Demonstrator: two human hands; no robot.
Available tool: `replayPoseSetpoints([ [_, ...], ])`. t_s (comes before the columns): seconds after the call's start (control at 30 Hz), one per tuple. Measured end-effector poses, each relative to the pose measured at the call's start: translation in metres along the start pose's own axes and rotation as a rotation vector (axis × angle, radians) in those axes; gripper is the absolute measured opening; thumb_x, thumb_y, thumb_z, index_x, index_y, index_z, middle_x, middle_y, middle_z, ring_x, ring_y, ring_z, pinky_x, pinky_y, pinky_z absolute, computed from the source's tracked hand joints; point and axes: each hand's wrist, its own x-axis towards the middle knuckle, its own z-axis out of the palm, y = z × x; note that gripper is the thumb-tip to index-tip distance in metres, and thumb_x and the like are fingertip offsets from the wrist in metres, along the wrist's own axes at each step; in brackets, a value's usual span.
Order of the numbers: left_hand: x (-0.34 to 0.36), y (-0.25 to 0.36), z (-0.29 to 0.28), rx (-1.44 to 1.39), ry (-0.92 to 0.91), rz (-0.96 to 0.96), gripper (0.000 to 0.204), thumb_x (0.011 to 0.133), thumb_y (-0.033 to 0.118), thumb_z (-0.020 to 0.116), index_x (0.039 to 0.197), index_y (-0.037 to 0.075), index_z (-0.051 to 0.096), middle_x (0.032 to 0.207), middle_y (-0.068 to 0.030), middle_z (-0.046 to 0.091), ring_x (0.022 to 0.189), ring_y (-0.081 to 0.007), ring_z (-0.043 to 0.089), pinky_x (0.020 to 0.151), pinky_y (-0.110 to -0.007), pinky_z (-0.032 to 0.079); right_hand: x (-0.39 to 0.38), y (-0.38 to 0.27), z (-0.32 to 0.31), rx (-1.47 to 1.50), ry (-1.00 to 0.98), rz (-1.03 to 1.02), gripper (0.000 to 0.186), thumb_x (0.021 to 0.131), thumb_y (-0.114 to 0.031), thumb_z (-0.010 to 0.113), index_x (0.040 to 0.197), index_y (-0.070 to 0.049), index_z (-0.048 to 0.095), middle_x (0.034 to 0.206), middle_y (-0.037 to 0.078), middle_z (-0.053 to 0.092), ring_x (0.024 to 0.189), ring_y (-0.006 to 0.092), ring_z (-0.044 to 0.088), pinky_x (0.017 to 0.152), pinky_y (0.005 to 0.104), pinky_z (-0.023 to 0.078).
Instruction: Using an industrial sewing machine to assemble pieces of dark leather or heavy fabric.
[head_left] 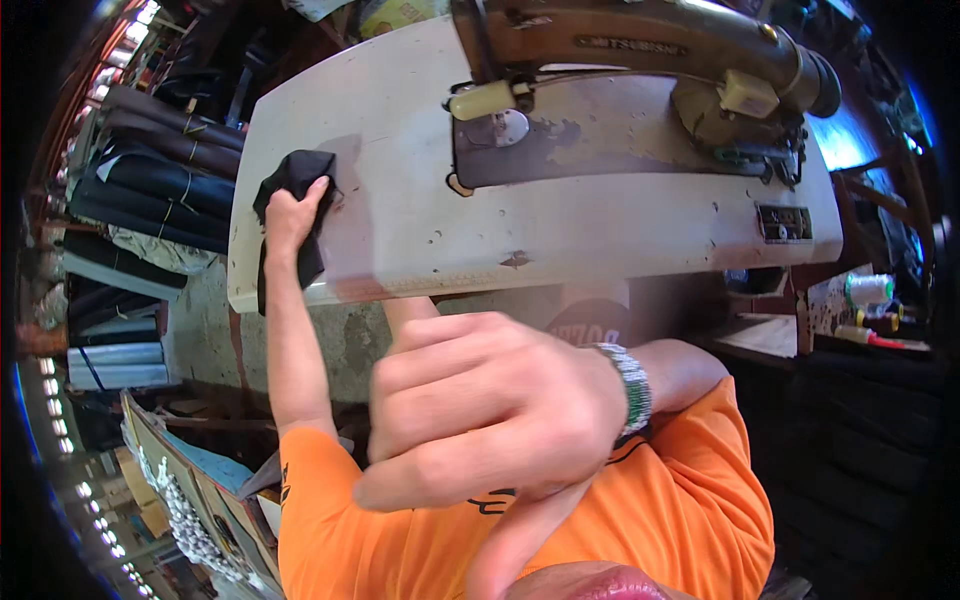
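Note:
My left hand [290,215] reaches to the left end of the white sewing table, its fingers closed on a crumpled black cloth [305,255]. The thumb lies on top of the cloth, and part of the cloth hangs over the table's front edge. My right hand [500,400] is raised close before my chest, well apart from the table and slightly blurred. Its back shows, the fingers are loosely bent, and the thumb stands away from them. Nothing shows in it, though the fingertips are partly hidden. A beaded bracelet [628,388] circles that wrist.
A worn brown sewing machine [640,45] stands on the white table [400,220], with a switch plate [785,224] at the right front. Dark rolls of material [160,185] are stacked at the left. Thread spools [868,290] stand at the right.

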Motion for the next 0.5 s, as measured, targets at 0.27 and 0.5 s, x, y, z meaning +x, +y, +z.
replayPoseSetpoints([
  [0.27, -0.084, 0.101, 0.044, -0.098, 0.574, 0.568, 0.050, 0.076, 0.032, 0.080, 0.114, 0.000, 0.068, 0.125, -0.0191, 0.062, 0.122, -0.0374, 0.054, 0.103, -0.046, 0.043, -0.066, -0.029, -0.083, -0.867, -0.135, 0.482, 0.029, 0.075, -0.016, 0.084, 0.096, -0.003, 0.070, 0.075, 0.006, 0.064, 0.067, 0.0241, 0.062, 0.063, 0.0342, 0.047],
  [0.5, -0.074, 0.163, 0.098, -0.358, 0.312, 0.772, 0.027, 0.082, 0.021, 0.075, 0.105, 0.010, 0.072, 0.106, -0.0144, 0.068, 0.099, -0.0351, 0.062, 0.089, -0.042, 0.049, -0.071, -0.070, -0.125, -1.154, 0.036, 0.504, 0.015, 0.079, 0.002, 0.075, 0.093, 0.004, 0.070, 0.079, 0.012, 0.067, 0.071, 0.0213, 0.064, 0.066, 0.0297, 0.049],
])
